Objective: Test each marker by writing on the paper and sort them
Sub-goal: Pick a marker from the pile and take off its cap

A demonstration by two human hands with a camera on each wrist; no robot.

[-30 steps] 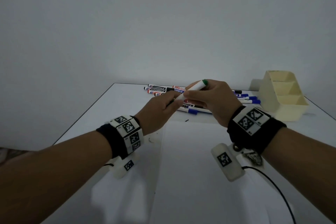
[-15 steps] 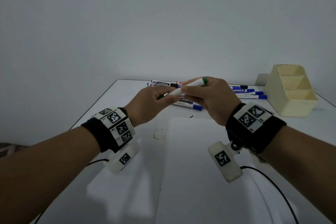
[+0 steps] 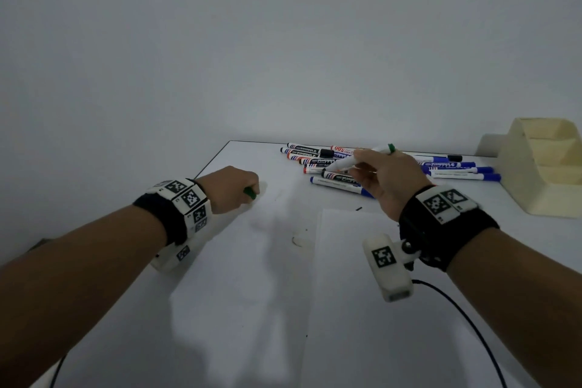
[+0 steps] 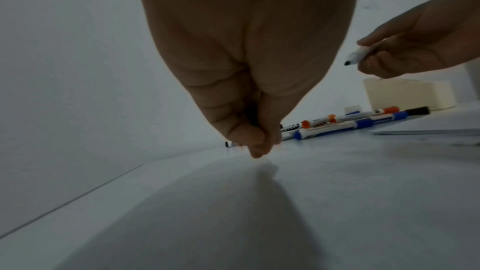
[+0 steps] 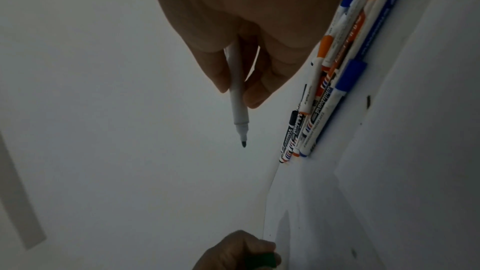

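Observation:
My right hand (image 3: 382, 178) pinches an uncapped white marker (image 3: 356, 159) with a green end, its bare tip (image 5: 244, 144) pointing left and down above the table. My left hand (image 3: 234, 187) is curled round the green cap (image 3: 250, 193), low over the table at the left. The cap (image 5: 259, 260) also shows in the right wrist view. A white sheet of paper (image 3: 362, 293) lies under my right wrist. Several capped markers (image 3: 333, 181) lie in a row at the far edge.
A cream stepped organiser (image 3: 544, 167) with open compartments stands at the far right. The white table (image 3: 239, 293) meets a plain wall behind the markers. A black cable (image 3: 466, 318) trails from my right wrist. A small dark mark (image 3: 297, 241) sits left of the paper.
The hands were together on the marker. Now the left hand has drawn away to the left with the green cap, and the right hand keeps the uncapped marker.

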